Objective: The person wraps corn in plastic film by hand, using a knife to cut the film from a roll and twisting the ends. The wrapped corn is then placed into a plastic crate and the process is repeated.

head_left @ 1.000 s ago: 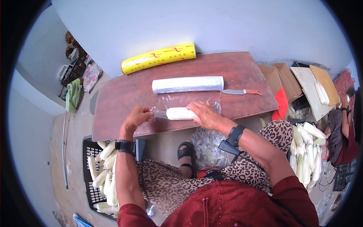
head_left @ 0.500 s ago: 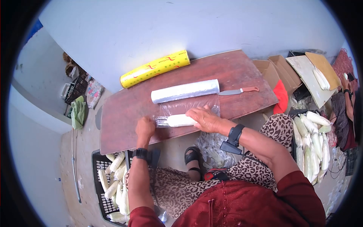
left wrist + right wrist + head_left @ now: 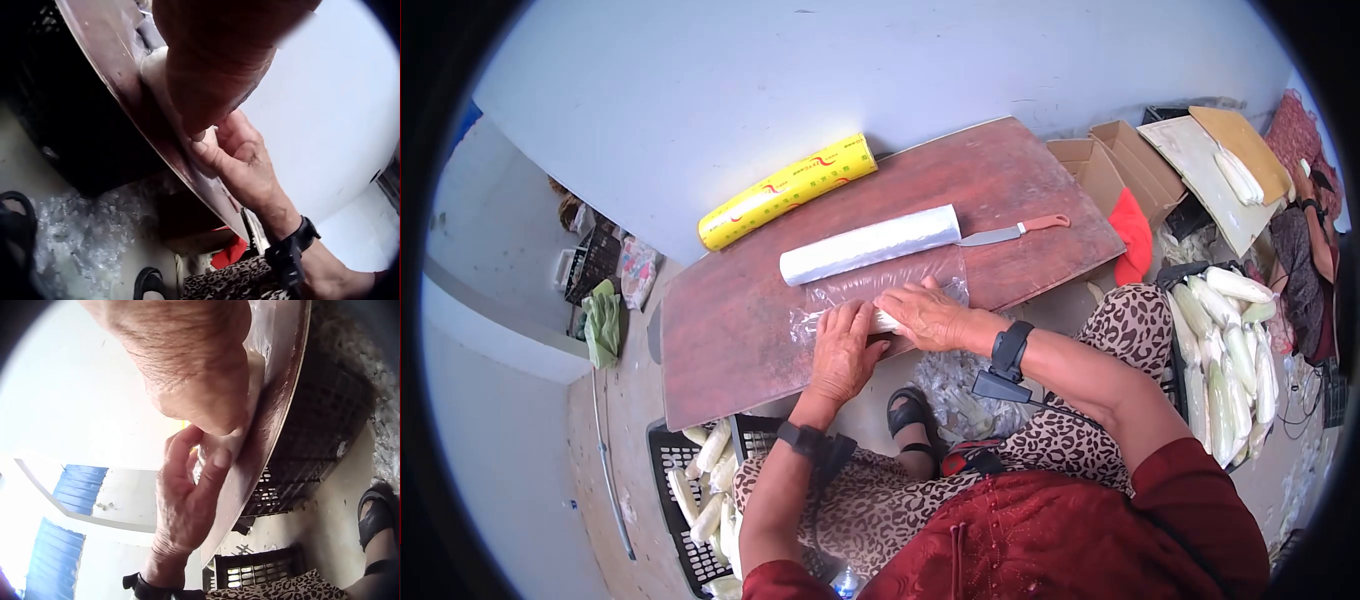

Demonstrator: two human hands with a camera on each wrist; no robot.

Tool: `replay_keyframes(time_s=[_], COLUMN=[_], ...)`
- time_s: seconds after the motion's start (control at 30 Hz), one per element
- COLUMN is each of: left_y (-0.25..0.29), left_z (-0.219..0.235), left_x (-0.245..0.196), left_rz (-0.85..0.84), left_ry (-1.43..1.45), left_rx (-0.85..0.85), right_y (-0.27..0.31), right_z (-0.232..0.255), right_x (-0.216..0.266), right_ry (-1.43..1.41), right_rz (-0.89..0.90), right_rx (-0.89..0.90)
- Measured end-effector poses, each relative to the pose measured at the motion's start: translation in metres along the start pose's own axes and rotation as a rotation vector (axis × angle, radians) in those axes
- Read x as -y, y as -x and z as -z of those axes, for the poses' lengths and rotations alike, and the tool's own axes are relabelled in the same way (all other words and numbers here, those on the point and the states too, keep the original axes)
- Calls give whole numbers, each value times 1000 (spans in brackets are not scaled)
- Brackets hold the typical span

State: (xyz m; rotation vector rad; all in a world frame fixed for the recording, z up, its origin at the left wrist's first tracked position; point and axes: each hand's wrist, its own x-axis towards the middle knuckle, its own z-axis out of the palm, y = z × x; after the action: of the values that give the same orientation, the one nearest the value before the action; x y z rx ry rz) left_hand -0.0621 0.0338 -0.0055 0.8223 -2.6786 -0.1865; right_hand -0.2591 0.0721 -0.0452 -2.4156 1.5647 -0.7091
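A pale ear of corn (image 3: 886,322), largely hidden under both hands, lies on clear cling film (image 3: 935,275) near the table's front edge. My left hand (image 3: 845,350) holds its left part, fingers over the top and thumb on the near side. On its right part my right hand (image 3: 925,315) grips in the same way, thumb and fingers around it in the left wrist view. The film runs back to a white film roll (image 3: 870,245). Loose film sticks out past the corn's left end. In the right wrist view, one end of the corn (image 3: 255,367) shows beyond the hand.
A knife (image 3: 1000,235) lies right of the roll, and a yellow-wrapped roll (image 3: 788,192) at the table's (image 3: 990,160) back edge. Corn fills a black crate (image 3: 685,550) at lower left; more corn (image 3: 1225,370) is piled right. Cardboard boxes (image 3: 1135,165) and another person's arm (image 3: 1322,225) are further right.
My left hand has let go of the film's left end and moved right onto the corn. The corn now sits under both hands; my right hand has stayed on it. The head view has shifted.
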Motion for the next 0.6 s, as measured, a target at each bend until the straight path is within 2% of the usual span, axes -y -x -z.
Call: replay_keyframes(time_s=[0.2,0.37,0.47,0.6], left_y=[-5,-7,-9,-7], left_z=[-2,-11,-9,-6], left_x=[6,17,28,46], left_rz=[81,137,289,310], left_ry=[-39,-158,-107,-134], left_rx=[21,50,109,186], right_y=[2,1,0,0], right_z=[14,7,8,13], right_x=[3,-6,-6,-7], right_ry=[3,37,47,122], right_rz=[-92,-106,-134,-116], right_rx=[86,61,83,82])
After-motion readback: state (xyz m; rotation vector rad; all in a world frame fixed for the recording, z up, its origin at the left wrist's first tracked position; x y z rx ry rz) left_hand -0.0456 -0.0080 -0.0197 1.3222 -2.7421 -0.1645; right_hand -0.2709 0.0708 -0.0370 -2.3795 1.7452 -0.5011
